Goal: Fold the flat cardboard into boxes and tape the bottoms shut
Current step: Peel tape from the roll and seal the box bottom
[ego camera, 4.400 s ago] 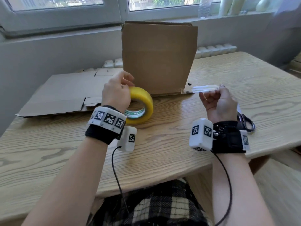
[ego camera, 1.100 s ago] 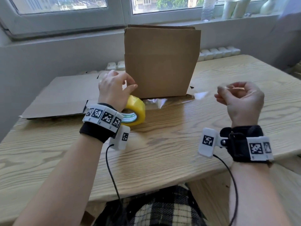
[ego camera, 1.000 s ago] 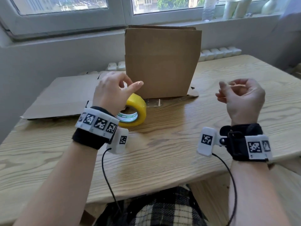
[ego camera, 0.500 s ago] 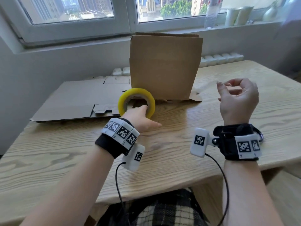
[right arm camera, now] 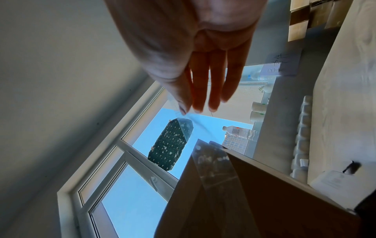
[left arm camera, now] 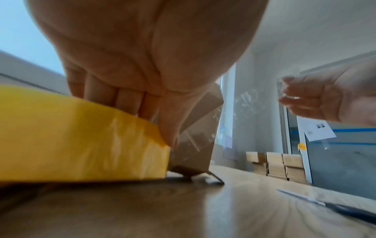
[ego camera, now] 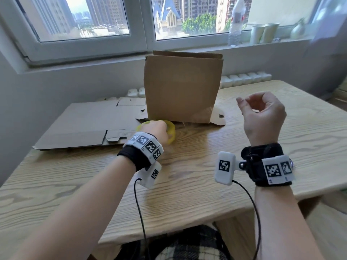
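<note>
An upright brown cardboard box [ego camera: 183, 87] stands at the back middle of the wooden table [ego camera: 187, 186], its flaps splayed out at the base. Flat cardboard [ego camera: 88, 124] lies to its left. My left hand [ego camera: 156, 129] grips the yellow tape roll [ego camera: 171, 131] low on the table in front of the box; the fingers reach over the roll [left arm camera: 81, 141] and the thumb presses its edge. A clear tape strip [left arm camera: 195, 138] runs from the roll up to my raised right hand [ego camera: 251, 104], which pinches the strip's end [right arm camera: 213, 167] between thumb and fingers.
Scissors [left arm camera: 341, 209] lie on the table to the right, near my right wrist. A water bottle [ego camera: 235, 21] and paper cups [ego camera: 262, 32] stand on the windowsill behind the box. Several small boxes [left arm camera: 276, 164] are stacked in the room beyond the table.
My left hand has come down over the roll, which stood on edge half a second ago and now sits low under the hand. The right hand stays raised with the strip.
</note>
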Demonstrator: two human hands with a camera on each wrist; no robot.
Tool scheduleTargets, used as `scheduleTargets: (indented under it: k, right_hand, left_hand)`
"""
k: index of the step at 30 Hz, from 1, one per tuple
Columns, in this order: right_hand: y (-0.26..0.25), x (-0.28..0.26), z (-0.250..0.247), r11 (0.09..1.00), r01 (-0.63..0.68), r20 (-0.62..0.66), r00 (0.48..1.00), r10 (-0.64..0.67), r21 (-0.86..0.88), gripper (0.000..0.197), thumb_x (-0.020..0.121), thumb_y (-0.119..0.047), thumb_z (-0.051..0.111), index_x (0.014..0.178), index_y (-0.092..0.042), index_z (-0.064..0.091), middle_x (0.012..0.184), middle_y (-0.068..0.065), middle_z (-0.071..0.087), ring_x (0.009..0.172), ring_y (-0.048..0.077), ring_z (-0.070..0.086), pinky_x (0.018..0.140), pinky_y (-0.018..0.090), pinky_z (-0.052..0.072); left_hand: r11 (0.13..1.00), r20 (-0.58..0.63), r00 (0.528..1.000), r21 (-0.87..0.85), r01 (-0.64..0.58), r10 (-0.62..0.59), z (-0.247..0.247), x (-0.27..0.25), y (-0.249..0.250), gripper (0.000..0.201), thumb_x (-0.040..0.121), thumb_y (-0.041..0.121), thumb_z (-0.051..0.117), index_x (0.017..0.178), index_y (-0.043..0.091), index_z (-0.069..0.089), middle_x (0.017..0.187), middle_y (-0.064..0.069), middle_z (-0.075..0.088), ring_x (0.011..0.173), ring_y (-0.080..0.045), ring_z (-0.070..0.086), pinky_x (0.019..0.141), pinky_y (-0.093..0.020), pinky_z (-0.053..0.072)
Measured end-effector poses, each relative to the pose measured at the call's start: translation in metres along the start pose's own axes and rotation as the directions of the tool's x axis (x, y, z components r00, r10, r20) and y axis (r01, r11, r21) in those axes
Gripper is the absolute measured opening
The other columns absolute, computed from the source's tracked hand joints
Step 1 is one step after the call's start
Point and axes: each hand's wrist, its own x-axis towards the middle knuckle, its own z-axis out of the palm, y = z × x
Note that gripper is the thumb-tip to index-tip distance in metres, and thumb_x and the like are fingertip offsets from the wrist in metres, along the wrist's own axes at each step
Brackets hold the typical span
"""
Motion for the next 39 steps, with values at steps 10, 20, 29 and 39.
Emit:
scheduleTargets:
  k: [10, 20, 29, 39]
  right_hand:
    - [-0.012, 0.026, 0.024, 0.992, -0.07, -0.105, 0.991, 0.081, 0.106, 0.026, 0.083, -0.032, 0.077, 0.075, -0.033, 0.052, 0.077, -0.001, 0.067, 0.072, 0.024, 0.07, 0.069, 0.047, 0.059]
    - [-0.057, 0.068, 0.096, 0.975, -0.029, 0.009, 1.0, 0.027, 0.22, 0.027, 0.091, -0.017, 0.071, 0.104, -0.016, 0.048, 0.087, -0.014, 0.055, 0.08, 0.004, 0.059, 0.076, 0.011, 0.048]
    - [-0.05, 0.102, 0.149, 0.997, 0.073, -0.06, 0.996, -0.073, -0.004, 0.028, 0.1, -0.021, 0.055, 0.116, -0.001, 0.044, 0.107, 0.006, 0.053, 0.084, 0.015, 0.052, 0.072, 0.028, 0.043]
    - [-0.028, 0.091, 0.164, 0.963, 0.126, 0.094, 0.99, -0.106, -0.24, 0.028, 0.103, -0.027, 0.046, 0.117, -0.003, 0.041, 0.119, 0.013, 0.057, 0.088, 0.038, 0.065, 0.065, 0.033, 0.037]
  left_hand:
    - [0.899, -0.299, 0.936, -0.437, 0.041, -0.188, -0.06, -0.014, -0.046, 0.082, 0.076, 0.085, 0.046, 0.079, 0.006, 0.067, 0.072, -0.009, 0.07, 0.074, -0.027, 0.066, 0.073, -0.041, 0.054]
    - [0.94, -0.547, 0.793, -0.327, 0.093, -0.269, -0.155, 0.005, -0.08, 0.052, 0.066, 0.07, 0.073, 0.081, 0.021, 0.065, 0.081, -0.004, 0.065, 0.08, -0.027, 0.058, 0.067, -0.032, 0.043]
    - [0.904, -0.54, 0.791, -0.425, 0.04, -0.289, -0.183, 0.037, -0.084, 0.051, 0.064, 0.067, 0.072, 0.068, 0.017, 0.063, 0.069, 0.0, 0.063, 0.071, -0.023, 0.058, 0.058, -0.029, 0.034]
    - [0.825, -0.526, 0.785, -0.564, -0.033, -0.328, -0.164, 0.039, -0.1, 0.051, 0.069, 0.064, 0.074, 0.059, 0.016, 0.06, 0.059, 0.0, 0.055, 0.063, -0.019, 0.051, 0.057, -0.03, 0.033]
